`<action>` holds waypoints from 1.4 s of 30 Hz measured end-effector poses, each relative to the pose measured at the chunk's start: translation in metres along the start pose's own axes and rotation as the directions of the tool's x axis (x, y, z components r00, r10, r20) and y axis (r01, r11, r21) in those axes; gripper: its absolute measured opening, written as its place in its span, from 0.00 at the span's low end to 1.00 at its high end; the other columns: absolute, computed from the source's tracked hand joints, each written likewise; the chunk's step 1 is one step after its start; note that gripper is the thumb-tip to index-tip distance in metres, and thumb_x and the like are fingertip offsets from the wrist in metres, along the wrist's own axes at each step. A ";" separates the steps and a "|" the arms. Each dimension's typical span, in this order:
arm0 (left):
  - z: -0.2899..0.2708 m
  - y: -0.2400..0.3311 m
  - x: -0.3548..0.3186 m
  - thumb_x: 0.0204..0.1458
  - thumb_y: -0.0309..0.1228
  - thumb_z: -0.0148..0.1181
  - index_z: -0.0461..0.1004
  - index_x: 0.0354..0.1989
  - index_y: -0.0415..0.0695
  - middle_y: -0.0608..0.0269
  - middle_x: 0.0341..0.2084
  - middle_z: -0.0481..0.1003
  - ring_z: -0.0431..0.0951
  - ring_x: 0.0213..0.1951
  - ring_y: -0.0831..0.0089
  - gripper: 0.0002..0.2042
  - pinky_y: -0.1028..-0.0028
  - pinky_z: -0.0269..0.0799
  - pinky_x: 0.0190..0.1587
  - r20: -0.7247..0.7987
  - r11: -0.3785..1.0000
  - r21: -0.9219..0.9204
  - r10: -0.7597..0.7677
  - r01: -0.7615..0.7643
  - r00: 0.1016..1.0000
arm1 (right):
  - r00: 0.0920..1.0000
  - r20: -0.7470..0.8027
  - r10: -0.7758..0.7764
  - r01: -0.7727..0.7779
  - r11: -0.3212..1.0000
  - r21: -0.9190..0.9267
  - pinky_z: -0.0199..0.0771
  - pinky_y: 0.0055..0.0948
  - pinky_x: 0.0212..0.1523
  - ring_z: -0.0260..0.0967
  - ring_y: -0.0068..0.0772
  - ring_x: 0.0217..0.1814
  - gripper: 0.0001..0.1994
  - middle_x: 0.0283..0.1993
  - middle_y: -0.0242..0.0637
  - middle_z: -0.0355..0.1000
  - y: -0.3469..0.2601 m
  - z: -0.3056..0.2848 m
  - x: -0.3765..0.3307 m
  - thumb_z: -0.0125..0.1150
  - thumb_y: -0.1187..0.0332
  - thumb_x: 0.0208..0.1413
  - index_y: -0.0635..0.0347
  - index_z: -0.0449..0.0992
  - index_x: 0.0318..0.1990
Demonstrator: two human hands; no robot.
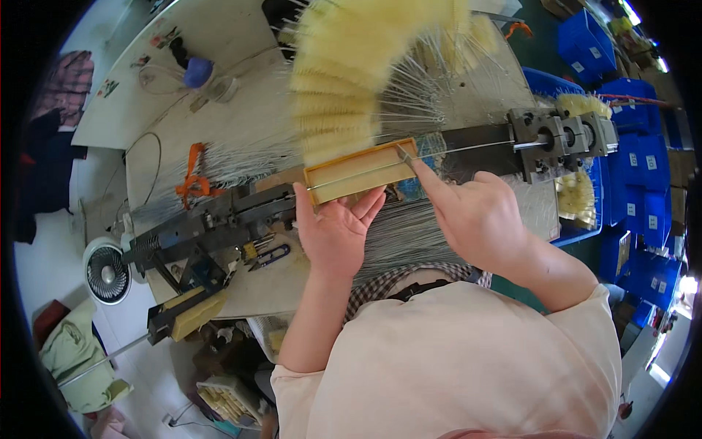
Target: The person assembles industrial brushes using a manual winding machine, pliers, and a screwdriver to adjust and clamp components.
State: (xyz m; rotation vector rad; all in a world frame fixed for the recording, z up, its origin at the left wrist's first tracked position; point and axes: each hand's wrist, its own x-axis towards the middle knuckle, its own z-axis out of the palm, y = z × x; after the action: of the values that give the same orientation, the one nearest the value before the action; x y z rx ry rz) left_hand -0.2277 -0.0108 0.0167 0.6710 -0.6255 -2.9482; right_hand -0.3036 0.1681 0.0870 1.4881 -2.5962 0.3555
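Observation:
A shallow rectangular yellow tray [358,170] sits tilted at the middle of the bench, and a thin metal wire runs lengthwise over it. My left hand [335,233] cups it palm up, thumb at its left end and fingers under its near edge. My right hand [479,212] reaches in from the right with the index finger stretched to the tray's right end, at a small grey metal piece beside the wire. Its other fingers are curled, and the thumb is hidden. Beyond the tray, yellow bristle brushes [333,95] with wire stems lie in a thick curved row.
A metal clamp fixture [537,143] stands right on the bench; a black rail mechanism [212,219] extends left. Many loose wires [409,234] lie close to my body. An orange clamp [194,179], blue snips [272,256], a white fan [107,272] and blue bins [643,157] surround the workplace.

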 end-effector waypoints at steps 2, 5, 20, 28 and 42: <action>0.003 0.002 -0.002 0.53 0.60 0.32 0.54 0.60 0.46 0.60 0.58 0.58 0.65 0.54 0.57 0.34 0.62 0.52 0.59 0.004 1.000 0.025 -0.007 0.007 1.000 | 1.000 -0.003 0.001 -0.001 1.000 -0.002 0.54 0.25 0.19 0.52 0.25 0.11 0.28 0.11 0.25 0.55 -0.004 0.002 0.000 0.53 0.74 0.34 0.68 0.68 0.50; 0.009 0.005 -0.004 0.54 0.59 0.31 0.55 0.58 0.44 0.60 0.55 0.60 0.66 0.53 0.59 0.34 0.62 0.53 0.58 0.013 0.997 0.079 0.000 -0.001 1.000 | 1.000 0.006 0.020 -0.020 1.000 -0.018 0.55 0.25 0.19 0.53 0.25 0.11 0.28 0.10 0.25 0.55 -0.008 0.003 0.001 0.53 0.74 0.33 0.69 0.68 0.50; 0.007 0.003 0.000 0.54 0.59 0.29 0.55 0.57 0.46 0.63 0.51 0.64 0.66 0.51 0.69 0.32 0.72 0.54 0.47 -0.093 0.903 0.421 -0.054 0.088 0.994 | 0.982 0.023 0.185 -0.186 0.982 0.039 0.59 0.31 0.17 0.57 0.32 0.12 0.25 0.12 0.31 0.59 -0.009 -0.004 -0.004 0.56 0.72 0.42 0.67 0.65 0.52; -0.025 -0.019 -0.013 0.56 0.50 0.40 0.52 0.59 0.45 0.62 0.57 0.59 0.62 0.55 0.70 0.27 0.74 0.55 0.47 -0.111 0.736 0.663 -0.082 0.135 0.990 | 0.907 0.122 0.402 -0.362 0.599 0.714 0.69 0.27 0.31 0.69 0.30 0.27 0.15 0.33 0.41 0.73 -0.005 0.010 -0.037 0.49 0.77 0.53 0.66 0.61 0.50; -0.216 0.083 -0.201 0.53 0.33 0.50 0.66 0.39 0.44 0.66 0.36 0.67 0.65 0.37 0.73 0.09 0.73 0.61 0.34 -0.772 0.698 0.430 0.613 -0.572 0.167 | 0.790 0.483 0.376 -0.613 0.499 0.613 0.69 0.31 0.36 0.69 0.39 0.36 0.17 0.35 0.42 0.71 0.002 0.039 -0.046 0.56 0.77 0.42 0.62 0.70 0.44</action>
State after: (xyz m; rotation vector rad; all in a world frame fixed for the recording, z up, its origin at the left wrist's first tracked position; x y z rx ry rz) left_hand 0.0428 -0.1401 -0.0467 1.4083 -0.5926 -1.4629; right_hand -0.2814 0.1971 0.0387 0.8484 -3.3091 1.5741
